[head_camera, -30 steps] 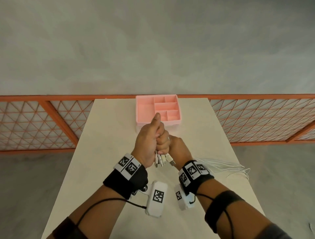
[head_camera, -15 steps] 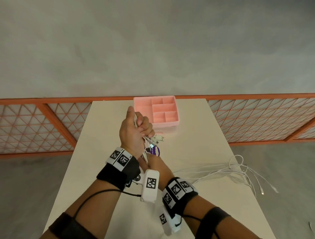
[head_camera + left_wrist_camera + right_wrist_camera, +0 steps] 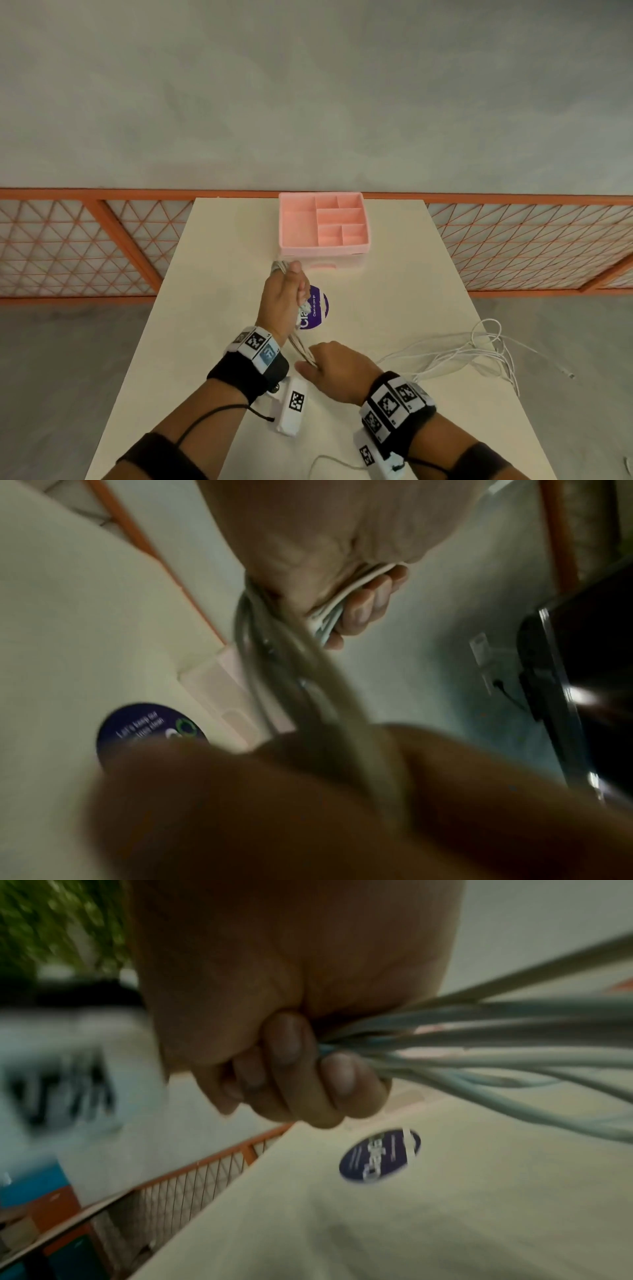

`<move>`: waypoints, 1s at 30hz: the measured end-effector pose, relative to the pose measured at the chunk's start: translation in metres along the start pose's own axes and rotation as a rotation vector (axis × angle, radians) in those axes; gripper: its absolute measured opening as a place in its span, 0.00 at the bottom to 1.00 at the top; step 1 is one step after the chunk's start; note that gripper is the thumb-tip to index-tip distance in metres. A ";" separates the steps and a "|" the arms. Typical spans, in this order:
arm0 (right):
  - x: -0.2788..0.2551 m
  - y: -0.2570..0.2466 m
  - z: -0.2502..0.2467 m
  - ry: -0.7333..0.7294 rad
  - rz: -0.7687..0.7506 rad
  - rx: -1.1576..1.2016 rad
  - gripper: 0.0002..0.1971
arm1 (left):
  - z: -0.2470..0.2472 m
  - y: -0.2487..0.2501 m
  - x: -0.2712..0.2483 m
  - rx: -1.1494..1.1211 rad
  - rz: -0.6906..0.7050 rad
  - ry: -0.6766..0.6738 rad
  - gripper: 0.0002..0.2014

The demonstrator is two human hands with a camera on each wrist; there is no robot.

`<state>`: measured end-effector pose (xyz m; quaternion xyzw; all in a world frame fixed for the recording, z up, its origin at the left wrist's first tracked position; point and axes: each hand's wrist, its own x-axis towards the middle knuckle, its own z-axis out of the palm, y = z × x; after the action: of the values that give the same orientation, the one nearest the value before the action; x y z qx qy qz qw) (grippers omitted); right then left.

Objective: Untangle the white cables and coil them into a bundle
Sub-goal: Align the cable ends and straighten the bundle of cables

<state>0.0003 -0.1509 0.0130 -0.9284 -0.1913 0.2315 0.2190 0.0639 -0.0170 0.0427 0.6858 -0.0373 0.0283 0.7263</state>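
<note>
Several white cables run as one strand (image 3: 298, 345) between my two hands above the cream table (image 3: 222, 274). My left hand (image 3: 284, 301) is the farther one; it grips the plug ends, and its curled fingers (image 3: 368, 607) wrap the white connectors (image 3: 329, 615). Closer to me, my right hand (image 3: 337, 371) has its fingers (image 3: 291, 1053) curled round the same cables (image 3: 479, 1053). The slack of the cables (image 3: 459, 353) trails loose across the table's right side, with one end past the edge.
A pink compartment organiser (image 3: 325, 222) stands at the table's far end, just beyond my left hand. A round purple sticker (image 3: 318, 308) lies flat on the tabletop under the left hand. An orange mesh railing (image 3: 102, 246) runs behind the table.
The hands, clasped together a second ago, have separated. The right hand has slid back along the cables toward me, while the left keeps the plug ends near the organiser.
</note>
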 end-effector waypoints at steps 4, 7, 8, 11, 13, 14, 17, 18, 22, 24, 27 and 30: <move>-0.013 0.001 -0.044 -0.012 -0.105 -0.158 0.11 | -0.008 -0.013 -0.004 0.291 -0.028 -0.157 0.24; -0.020 -0.002 -0.079 0.013 -0.168 -0.211 0.11 | -0.009 -0.013 -0.005 0.485 -0.051 -0.251 0.21; -0.021 -0.003 -0.091 0.027 -0.178 -0.243 0.14 | -0.007 -0.010 -0.006 0.513 -0.050 -0.289 0.22; -0.023 0.000 -0.123 0.115 -0.193 -0.307 0.15 | 0.004 0.003 -0.006 0.477 -0.108 -0.396 0.26; -0.022 0.005 -0.137 0.175 -0.186 -0.266 0.15 | 0.013 0.012 -0.002 0.350 -0.192 -0.418 0.26; -0.021 0.008 -0.143 0.206 -0.175 -0.234 0.14 | 0.017 0.016 0.000 0.280 -0.233 -0.419 0.26; -0.017 0.015 -0.155 0.286 -0.141 -0.145 0.10 | 0.027 0.029 0.001 0.113 -0.315 -0.431 0.23; -0.016 0.017 -0.157 0.305 -0.142 -0.105 0.10 | 0.031 0.032 -0.001 0.084 -0.331 -0.447 0.24; -0.011 0.021 -0.158 0.335 -0.145 0.080 0.12 | 0.040 0.040 -0.007 -0.071 -0.352 -0.516 0.26; -0.008 0.021 -0.161 0.295 -0.128 0.209 0.17 | 0.041 0.046 -0.011 -0.159 -0.351 -0.527 0.18; -0.004 0.025 -0.160 0.121 -0.122 0.457 0.22 | 0.040 0.053 -0.014 -0.306 -0.381 -0.568 0.14; -0.002 0.026 -0.151 0.012 -0.121 0.627 0.29 | 0.039 0.054 -0.013 -0.471 -0.434 -0.608 0.19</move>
<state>0.0827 -0.2217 0.1205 -0.8039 -0.1640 0.2601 0.5091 0.0449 -0.0529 0.0975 0.4707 -0.1096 -0.3371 0.8080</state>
